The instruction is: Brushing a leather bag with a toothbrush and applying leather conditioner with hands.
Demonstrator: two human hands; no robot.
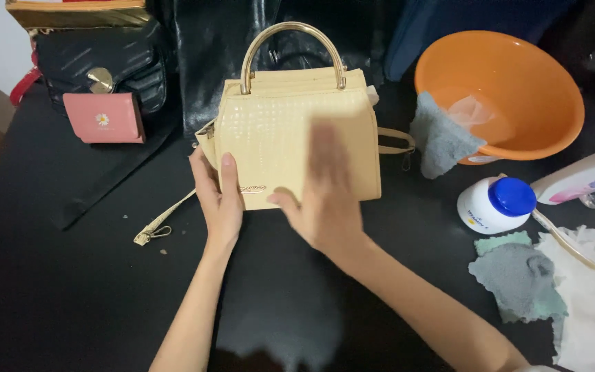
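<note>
A cream, glossy handbag (277,131) with a gold arched handle (292,48) stands upright on the black table (70,289). My left hand (216,200) grips its lower left corner, thumb on the front face. My right hand (325,193) lies flat against the front of the bag, fingers spread and motion-blurred. A loose cream strap (163,219) with a metal clasp trails left from the bag.
An orange basin (518,76) with a grey cloth (442,138) over its rim stands back right. A white jar with a blue lid (497,205), a white bottle (587,179), grey and white cloths (531,279) lie right. Pink wallet (103,118) and dark bags sit back left.
</note>
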